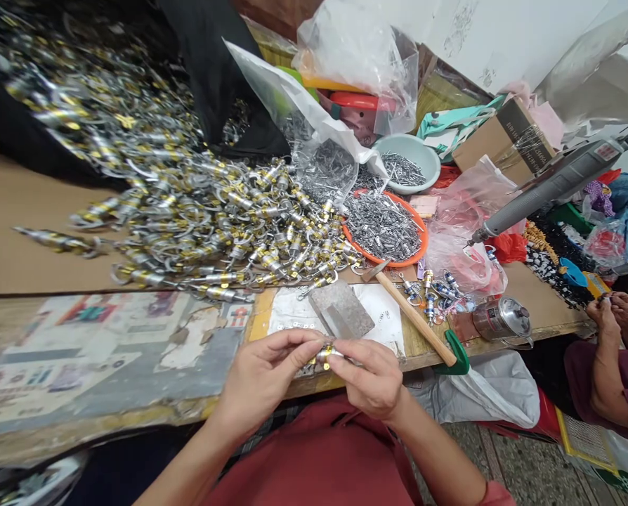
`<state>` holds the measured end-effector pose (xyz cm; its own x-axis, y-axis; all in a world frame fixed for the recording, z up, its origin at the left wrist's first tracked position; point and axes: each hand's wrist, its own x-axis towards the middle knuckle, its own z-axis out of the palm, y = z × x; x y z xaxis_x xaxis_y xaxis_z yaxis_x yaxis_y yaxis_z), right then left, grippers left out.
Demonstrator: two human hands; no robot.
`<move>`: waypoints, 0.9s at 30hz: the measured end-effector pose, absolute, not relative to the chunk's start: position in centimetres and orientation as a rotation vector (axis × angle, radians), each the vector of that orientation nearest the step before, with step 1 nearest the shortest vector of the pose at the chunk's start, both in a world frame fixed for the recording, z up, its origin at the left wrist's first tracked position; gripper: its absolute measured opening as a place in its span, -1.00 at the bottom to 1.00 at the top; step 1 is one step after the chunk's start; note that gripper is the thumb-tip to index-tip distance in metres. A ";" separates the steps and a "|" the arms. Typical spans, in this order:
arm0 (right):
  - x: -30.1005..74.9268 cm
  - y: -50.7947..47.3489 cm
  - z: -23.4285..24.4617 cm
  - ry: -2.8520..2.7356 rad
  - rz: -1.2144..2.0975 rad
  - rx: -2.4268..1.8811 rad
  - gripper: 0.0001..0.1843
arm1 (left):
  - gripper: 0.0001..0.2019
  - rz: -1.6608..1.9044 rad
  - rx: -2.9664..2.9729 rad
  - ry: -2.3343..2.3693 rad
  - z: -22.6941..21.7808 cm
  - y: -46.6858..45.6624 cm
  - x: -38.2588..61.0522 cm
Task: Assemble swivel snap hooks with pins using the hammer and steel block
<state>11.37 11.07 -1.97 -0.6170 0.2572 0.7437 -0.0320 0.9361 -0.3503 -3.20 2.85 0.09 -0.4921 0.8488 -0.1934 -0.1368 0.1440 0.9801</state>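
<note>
The left hand (272, 372) and right hand (371, 376) pinch one silver-and-gold metal fitting (325, 355) from opposite sides, likely to steady it. Just beyond the grip lies a grey block (340, 308); rightward, a wooden-handled hammer (416, 320), apparently within reach. Farther out, an orange tray (424, 242) contains loose metal parts (383, 228).

Wooden workbench (34, 441) — cardboard (24, 260) under heaped metal fittings (219, 218); white paper (287, 306) under grey block (340, 307) — hammer (415, 318) alongside.
</note>
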 end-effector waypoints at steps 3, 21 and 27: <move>11.2 10.9 -2.0 -2.188 0.443 -0.229 -0.75 | -0.81 1.483 0.676 1.562 -0.3 2.6 -3.2; 14.8 16.9 -3.6 -2.548 -0.194 -1.168 -0.58 | -0.28 1.441 0.578 1.382 -2.1 3.6 -3.4; 13.9 17.1 -4.1 -2.714 -0.376 -1.119 -0.50 | -0.23 1.380 0.576 1.256 -2.0 4.4 -3.8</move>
